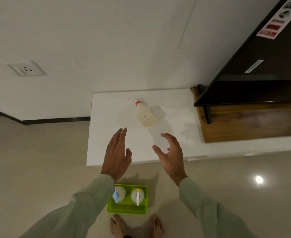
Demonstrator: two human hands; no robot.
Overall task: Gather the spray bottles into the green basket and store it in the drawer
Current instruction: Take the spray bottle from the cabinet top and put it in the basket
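Observation:
A clear spray bottle with a red collar [146, 115] stands on the white cabinet top [107, 138]. My left hand [117, 152] hovers flat and open over the top's front part, below and left of that bottle. My right hand [171, 155] is open with curled fingers, just below and right of the bottle, not touching it. On the floor at my feet lies the green basket [126, 209]. Two spray bottles stand in it, one with a blue nozzle [118, 194] and one with a yellow and white nozzle [138, 195].
A dark wooden shelf [248, 121] carrying a black television [261, 66] adjoins the cabinet top on the right. A wall socket [27, 68] sits on the white wall at left. My bare feet [136, 225] stand on the tiled floor behind the basket.

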